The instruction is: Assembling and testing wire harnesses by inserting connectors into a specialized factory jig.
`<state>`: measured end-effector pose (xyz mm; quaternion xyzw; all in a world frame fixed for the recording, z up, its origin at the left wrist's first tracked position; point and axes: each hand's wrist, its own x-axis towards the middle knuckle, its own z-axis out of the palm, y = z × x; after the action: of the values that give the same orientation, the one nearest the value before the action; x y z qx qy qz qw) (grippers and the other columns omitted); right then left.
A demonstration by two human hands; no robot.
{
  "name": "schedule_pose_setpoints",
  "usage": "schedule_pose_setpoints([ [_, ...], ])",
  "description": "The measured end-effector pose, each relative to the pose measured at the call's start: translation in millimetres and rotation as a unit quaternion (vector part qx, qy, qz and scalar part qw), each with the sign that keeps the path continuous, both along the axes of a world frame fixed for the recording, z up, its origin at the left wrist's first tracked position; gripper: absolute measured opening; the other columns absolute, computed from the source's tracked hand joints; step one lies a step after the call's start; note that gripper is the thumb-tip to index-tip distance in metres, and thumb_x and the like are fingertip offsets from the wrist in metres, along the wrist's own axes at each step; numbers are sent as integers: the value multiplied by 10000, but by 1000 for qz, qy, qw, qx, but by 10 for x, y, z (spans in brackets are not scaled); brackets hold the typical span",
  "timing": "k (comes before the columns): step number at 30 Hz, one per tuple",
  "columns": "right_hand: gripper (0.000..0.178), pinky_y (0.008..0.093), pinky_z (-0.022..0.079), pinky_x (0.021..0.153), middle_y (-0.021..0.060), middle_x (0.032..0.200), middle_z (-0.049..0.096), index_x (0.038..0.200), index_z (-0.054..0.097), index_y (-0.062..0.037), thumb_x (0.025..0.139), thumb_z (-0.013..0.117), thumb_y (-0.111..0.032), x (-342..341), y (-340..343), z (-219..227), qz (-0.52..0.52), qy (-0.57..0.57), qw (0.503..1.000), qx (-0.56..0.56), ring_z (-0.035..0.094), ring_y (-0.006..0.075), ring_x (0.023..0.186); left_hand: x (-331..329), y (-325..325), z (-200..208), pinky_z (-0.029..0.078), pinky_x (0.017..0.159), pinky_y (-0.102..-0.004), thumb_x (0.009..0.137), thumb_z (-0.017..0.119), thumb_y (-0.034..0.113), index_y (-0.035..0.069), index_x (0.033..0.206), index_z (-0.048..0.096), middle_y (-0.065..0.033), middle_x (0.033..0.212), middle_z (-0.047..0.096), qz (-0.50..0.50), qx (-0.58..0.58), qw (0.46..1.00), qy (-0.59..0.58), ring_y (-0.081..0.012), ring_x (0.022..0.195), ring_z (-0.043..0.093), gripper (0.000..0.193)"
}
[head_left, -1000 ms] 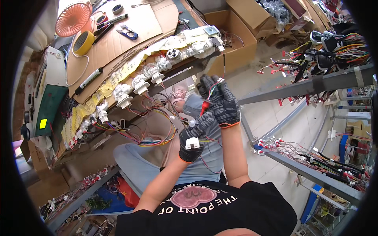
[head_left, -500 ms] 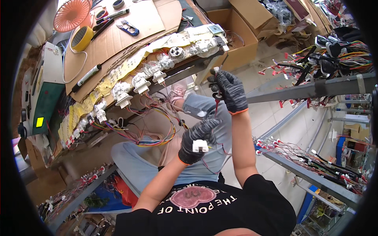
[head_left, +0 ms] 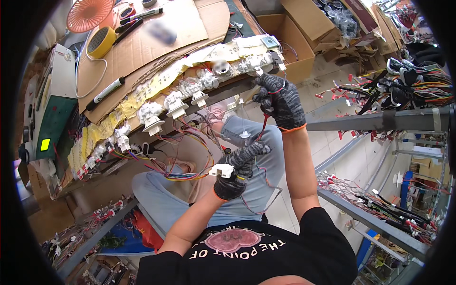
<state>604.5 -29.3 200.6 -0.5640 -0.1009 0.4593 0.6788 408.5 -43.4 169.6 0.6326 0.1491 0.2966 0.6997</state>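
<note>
My left hand, in a dark grey glove, is closed over my lap on a wire harness. A white plastic connector on the harness sticks out at the hand's left side. Thin wires loop down below that hand. My right hand, gloved alike, is closed at the right end of the taped fixture board. A red wire runs from its fingers down toward my left hand. The fingertips are beside a white socket at the board's end; whether they touch it, I cannot tell.
White connector sockets line the board's front edge, with bundled wires hanging below. Behind lie a marker, yellow tape and an orange basket. At right, metal rails carry harnesses. A cardboard box stands behind.
My right hand has moved up close to the board's right end. My left hand has turned a little, and its white connector has shifted left. The whole view has shifted slightly.
</note>
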Motion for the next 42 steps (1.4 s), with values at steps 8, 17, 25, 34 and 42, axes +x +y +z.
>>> schedule_pose_setpoints([
  [8,160,175,295,333,18,586,531,868,610,-13,816,573,-159,-45,68,41,23,-29,999,5,480,64,411,14,54,-17,351,464,-182,852,434,60,24,1121,547,-16,960,634,-11,-11,1000,21,-20,498,406,294],
  [17,265,218,459,562,50,812,629,941,591,-18,839,574,-262,69,-34,-179,54,-48,995,67,602,101,704,174,157,-139,433,534,-218,818,380,-16,-2,1138,528,-68,971,637,26,-13,999,13,-72,601,526,352],
  [25,309,236,474,725,50,946,625,1072,564,-5,780,637,-76,-179,-141,-35,137,-126,980,66,570,88,836,249,238,-141,458,819,-305,745,406,-96,-15,1135,527,-124,1026,609,29,46,997,58,-198,940,594,416],
  [34,123,165,348,483,-13,692,611,870,653,-44,769,660,-113,-251,54,-76,-12,-114,993,-23,485,23,561,312,183,-206,437,855,-289,754,408,-101,-20,1164,509,-117,1095,584,59,124,982,130,-187,993,569,431],
  [42,105,181,231,361,5,574,524,823,632,-51,790,625,-150,-232,189,-86,-25,-46,998,-24,358,36,388,257,170,-26,315,977,-353,897,431,124,-7,1147,507,-146,1147,533,309,188,930,65,-232,1129,450,293],
])
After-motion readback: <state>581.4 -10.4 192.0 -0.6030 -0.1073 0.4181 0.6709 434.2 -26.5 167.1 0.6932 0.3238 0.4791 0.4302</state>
